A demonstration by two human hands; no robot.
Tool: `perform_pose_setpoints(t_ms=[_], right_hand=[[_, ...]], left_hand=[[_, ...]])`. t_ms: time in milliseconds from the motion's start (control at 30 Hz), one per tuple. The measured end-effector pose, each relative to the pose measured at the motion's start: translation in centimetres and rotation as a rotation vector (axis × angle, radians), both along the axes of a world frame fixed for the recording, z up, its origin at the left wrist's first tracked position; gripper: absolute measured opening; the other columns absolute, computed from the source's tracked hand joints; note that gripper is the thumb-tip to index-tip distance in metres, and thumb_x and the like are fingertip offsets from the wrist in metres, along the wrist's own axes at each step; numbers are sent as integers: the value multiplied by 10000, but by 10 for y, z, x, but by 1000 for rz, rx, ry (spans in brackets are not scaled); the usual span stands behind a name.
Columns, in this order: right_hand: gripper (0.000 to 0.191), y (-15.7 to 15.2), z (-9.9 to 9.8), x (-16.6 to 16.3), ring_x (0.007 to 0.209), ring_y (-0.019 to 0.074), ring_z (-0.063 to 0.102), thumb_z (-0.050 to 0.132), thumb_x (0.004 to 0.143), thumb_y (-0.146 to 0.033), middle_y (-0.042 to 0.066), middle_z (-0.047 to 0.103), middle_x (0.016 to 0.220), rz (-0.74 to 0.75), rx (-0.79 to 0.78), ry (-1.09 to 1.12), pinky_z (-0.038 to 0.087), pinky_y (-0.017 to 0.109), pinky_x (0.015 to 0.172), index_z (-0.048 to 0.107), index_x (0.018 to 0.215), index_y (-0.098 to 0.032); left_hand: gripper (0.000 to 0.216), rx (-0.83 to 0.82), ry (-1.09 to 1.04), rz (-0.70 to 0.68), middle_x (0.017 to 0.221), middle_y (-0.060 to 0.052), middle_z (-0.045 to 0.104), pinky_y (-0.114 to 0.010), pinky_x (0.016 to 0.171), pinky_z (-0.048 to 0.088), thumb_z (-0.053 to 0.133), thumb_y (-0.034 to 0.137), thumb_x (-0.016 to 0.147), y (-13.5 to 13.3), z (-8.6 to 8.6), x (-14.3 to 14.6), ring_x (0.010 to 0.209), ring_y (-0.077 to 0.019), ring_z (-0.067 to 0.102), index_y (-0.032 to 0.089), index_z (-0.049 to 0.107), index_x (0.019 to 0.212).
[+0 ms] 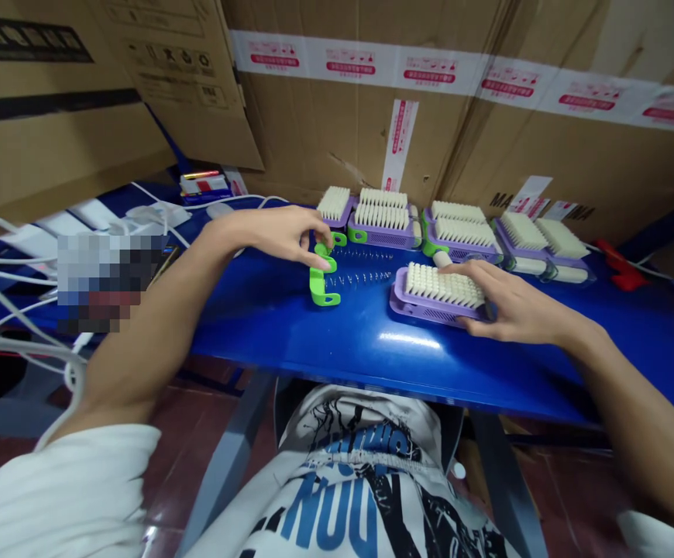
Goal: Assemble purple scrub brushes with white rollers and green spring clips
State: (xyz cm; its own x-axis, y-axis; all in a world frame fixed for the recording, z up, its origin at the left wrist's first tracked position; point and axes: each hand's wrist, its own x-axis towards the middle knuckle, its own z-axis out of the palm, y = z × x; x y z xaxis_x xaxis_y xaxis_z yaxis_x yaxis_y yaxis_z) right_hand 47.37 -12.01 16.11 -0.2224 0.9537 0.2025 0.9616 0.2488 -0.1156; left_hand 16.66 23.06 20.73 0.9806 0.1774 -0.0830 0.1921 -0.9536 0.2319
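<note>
My left hand (282,232) pinches a bright green plastic bracket (318,287) between thumb and fingers. Two thin coil springs (360,279) run from this bracket to the right over the blue tabletop. The nearer spring reaches toward a purple brush (445,288) with cream bristles facing up; whether it is fastened there I cannot tell. Around the right end of that brush my right hand (505,302) is closed, thumb at the near side and fingers at the far side. A short whitish roller (442,258) shows just behind the brush.
Several more purple brushes (380,217) stand in a row along the back, some with green brackets. Cardboard (342,116) walls the table's far side. White cables (0,271) and small boxes (203,186) lie at left, a red object (621,265) at far right.
</note>
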Motion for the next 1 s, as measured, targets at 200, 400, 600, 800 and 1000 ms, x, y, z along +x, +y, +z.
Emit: perform_pose_setpoints(t_ms=[200,400,600,800,1000], right_hand=[[795,-1,1,-1,1385,446,732,719,1043,-574,187,681,1570,-42,-25,-1,668,661,1094,447,1749,-332],[800,-3,6,-3,1431,447,723,757,1016,-531,174,684,1619,-36,-26,-4,661,653,1125,464,1733,-334],[820,-7,11,0,1469,455,715,796,957,-485,157,681,1667,-35,-65,58,637,659,1196,510,1700,-287],[835,-10,13,4,1448,439,731,813,958,-427,164,677,1660,-6,-96,126,622,671,1251,491,1714,-275],[866,-10,13,5,1495,440,701,814,969,-448,164,662,1688,-17,-116,138,585,689,1295,497,1755,-269]], left_hand=[[424,118,-92,-53,1221,-132,786,-347,895,580,786,582,952,-11,-15,13,890,-229,751,195,918,1064],[258,104,-182,-161,982,-92,770,-344,832,520,746,372,991,-15,-22,20,788,-193,667,207,903,870],[291,79,-190,-142,1025,-101,769,-353,838,508,741,416,1005,-9,-22,19,787,-190,664,198,913,916],[392,97,-113,-129,1147,-122,794,-397,932,534,714,559,1014,8,-13,8,952,-253,736,233,930,975],[384,169,-106,-145,1169,-128,827,-419,1000,511,725,567,1000,12,-12,6,1106,-308,726,253,934,928]])
